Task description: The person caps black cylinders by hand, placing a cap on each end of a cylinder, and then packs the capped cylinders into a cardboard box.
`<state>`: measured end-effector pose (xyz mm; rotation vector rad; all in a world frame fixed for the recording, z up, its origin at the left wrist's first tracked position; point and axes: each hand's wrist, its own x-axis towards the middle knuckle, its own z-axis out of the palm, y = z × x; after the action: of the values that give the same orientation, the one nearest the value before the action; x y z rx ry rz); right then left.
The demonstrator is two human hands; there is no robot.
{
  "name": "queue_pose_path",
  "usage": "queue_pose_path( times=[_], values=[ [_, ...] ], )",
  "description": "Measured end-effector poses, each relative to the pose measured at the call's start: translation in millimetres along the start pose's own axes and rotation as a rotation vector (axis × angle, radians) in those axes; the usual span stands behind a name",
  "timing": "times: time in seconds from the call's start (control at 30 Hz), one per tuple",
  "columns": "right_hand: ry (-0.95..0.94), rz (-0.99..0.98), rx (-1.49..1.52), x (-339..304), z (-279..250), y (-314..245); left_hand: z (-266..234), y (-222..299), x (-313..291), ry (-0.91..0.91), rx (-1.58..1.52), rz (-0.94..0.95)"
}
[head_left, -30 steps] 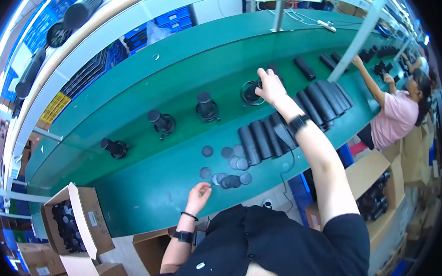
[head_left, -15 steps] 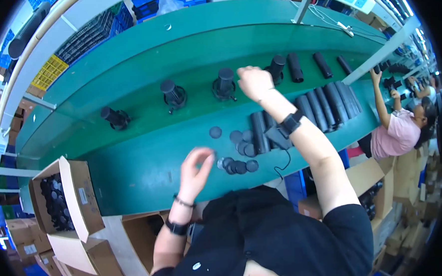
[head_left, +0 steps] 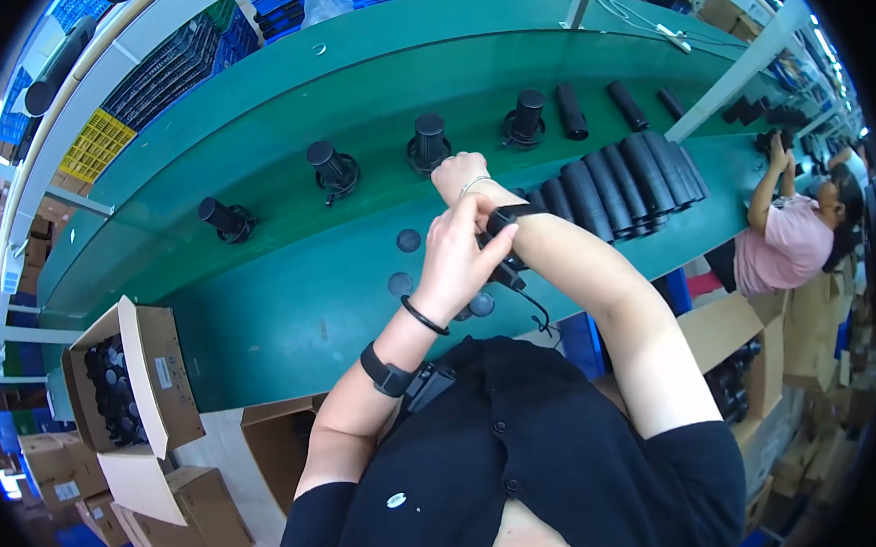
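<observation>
My right hand point(head_left: 462, 173) is closed just in front of a black cylindrical assembly point(head_left: 429, 137) with a round base; what its fingers hold, if anything, is hidden. Crossing over to my right wrist, my left hand point(head_left: 452, 258) pinches the black wristband point(head_left: 516, 214) there between thumb and fingers. Beneath the left hand, a small black box with a cable point(head_left: 505, 274) is partly covered. Flat black discs lie on the bench, one disc point(head_left: 409, 240) apart from the others; my left hand and forearm hide part of the group.
More black assemblies point(head_left: 332, 170) stand along the green bench point(head_left: 262, 322). Several black tubes point(head_left: 642, 189) lie side by side at right, with single tubes point(head_left: 571, 113) behind. An open carton of black parts point(head_left: 156, 377) stands left. A person in pink point(head_left: 788, 240) works far right.
My left hand has moved right and away from me, from beside the discs to my right wrist, and took hold of the wristband. My right hand came left and slightly nearer.
</observation>
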<state>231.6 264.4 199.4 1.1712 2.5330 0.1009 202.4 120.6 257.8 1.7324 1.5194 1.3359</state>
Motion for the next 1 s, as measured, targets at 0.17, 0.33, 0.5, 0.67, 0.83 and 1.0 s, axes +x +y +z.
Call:
queue_pose_path(
  times=[0.17, 0.33, 0.5, 0.67, 0.83, 1.0],
  values=[
    [-0.169, -0.086, 0.018, -2.6, -12.3, -6.8, -6.9, -0.1, -4.3, -0.027, -0.063, -0.126],
    [-0.053, -0.018, 0.019, 2.2, 10.4, -11.6, -0.4, 19.4, -14.4, -0.010, 0.240, 0.222],
    [0.026, -0.038, 0.015, -3.0, 13.6, -12.8, 7.2, 11.7, -28.7, 0.050, 0.233, 0.224],
    [0.071, -0.163, 0.069, -17.4, 11.4, -37.9, -1.9, 8.4, -49.9, 0.074, 0.183, -0.018],
    [0.015, -0.586, 0.591, -29.4, 34.5, -69.8, -40.7, 0.8, -103.3, 0.392, 0.089, -0.174],
    [-0.816, -0.634, 1.435, -73.7, 70.7, -133.0, -75.3, -23.2, -240.0, 0.790, 0.033, -0.609]
  ],
)
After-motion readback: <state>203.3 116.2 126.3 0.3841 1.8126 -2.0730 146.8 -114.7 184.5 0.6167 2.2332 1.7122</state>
